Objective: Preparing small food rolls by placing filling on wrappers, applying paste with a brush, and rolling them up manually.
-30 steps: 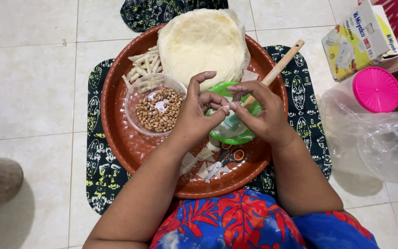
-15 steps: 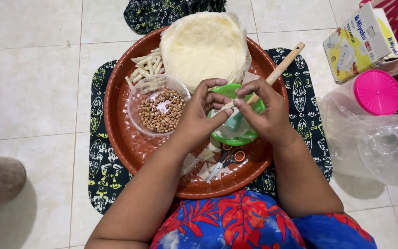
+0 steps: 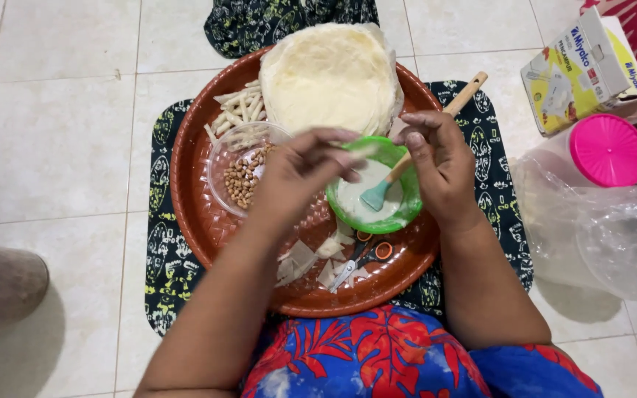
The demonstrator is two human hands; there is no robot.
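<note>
Lifting my hands apart now — a second ago both were bunched tight together over the green bowl, hiding most of it, and now it lies open to view: pale paste inside, and the teal-headed brush with its wooden handle leaning out over the rim toward the far right. My left hand has slid leftward and sits above the clear bowl of peanuts, thumb and fingertips pinched together on a thin pale strip of wrapper that reaches out over the green bowl's near rim. My right hand hovers just beside the brush handle, fingers curled inward with the tips close together; whether they grip anything I cannot tell. So the shared rolling or pinching looks finished to me, and the piece now rides in my left hand alone. Everything stays on the round brown tray: the stack of pastry sheets at the far side, finished rolled sticks beside it, scissors and wrapper scraps nearest me.
</note>
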